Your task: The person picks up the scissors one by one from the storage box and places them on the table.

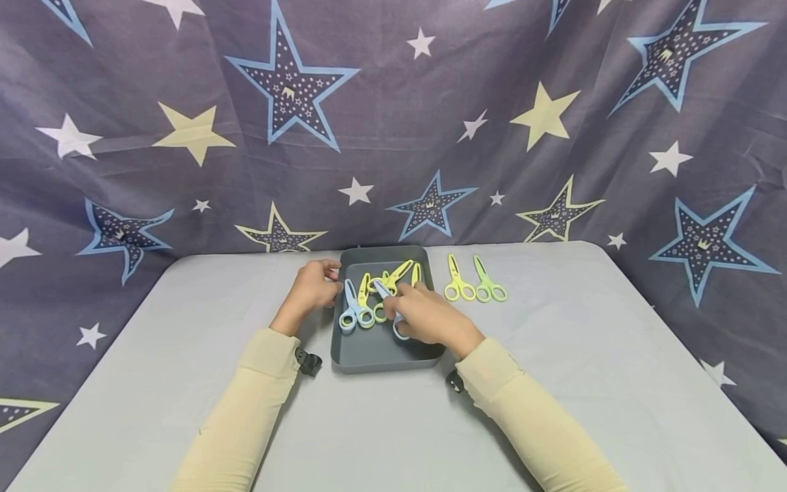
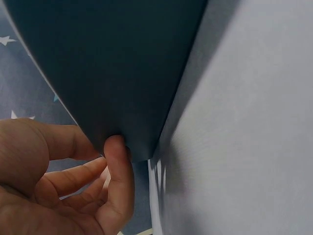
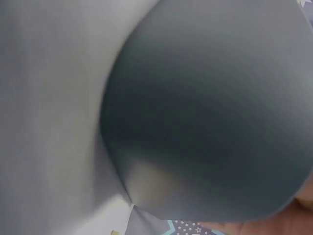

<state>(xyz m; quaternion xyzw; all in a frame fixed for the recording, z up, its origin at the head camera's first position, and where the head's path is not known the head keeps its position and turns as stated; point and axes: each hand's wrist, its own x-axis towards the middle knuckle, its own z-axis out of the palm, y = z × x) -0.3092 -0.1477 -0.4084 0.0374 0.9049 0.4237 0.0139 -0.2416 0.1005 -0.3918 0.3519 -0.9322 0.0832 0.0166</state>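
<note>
A dark grey tray (image 1: pixel 369 353) stands on the table with several scissors in it. My left hand (image 1: pixel 313 283) is at its left side; in the left wrist view one fingertip presses the tray's outer wall (image 2: pixel 107 73) and another finger passes behind the rim. Inside the tray, my right hand (image 1: pixel 427 314) grips light blue scissors (image 1: pixel 382 288), their rings partly covered by the fingers. Left of these lie another blue pair (image 1: pixel 350 294) and yellow scissors (image 1: pixel 364 285). More yellow scissors (image 1: pixel 402 269) lie towards the back. The right wrist view shows mostly tray wall (image 3: pixel 205 112), with fingers (image 3: pixel 288 218) low at the corner.
Right of the tray, yellow scissors (image 1: pixel 455 277) and green scissors (image 1: pixel 486 280) lie side by side on the pale table (image 1: pixel 590 369). A dark cloth (image 1: pixel 393 123) with stars hangs behind the table's back edge.
</note>
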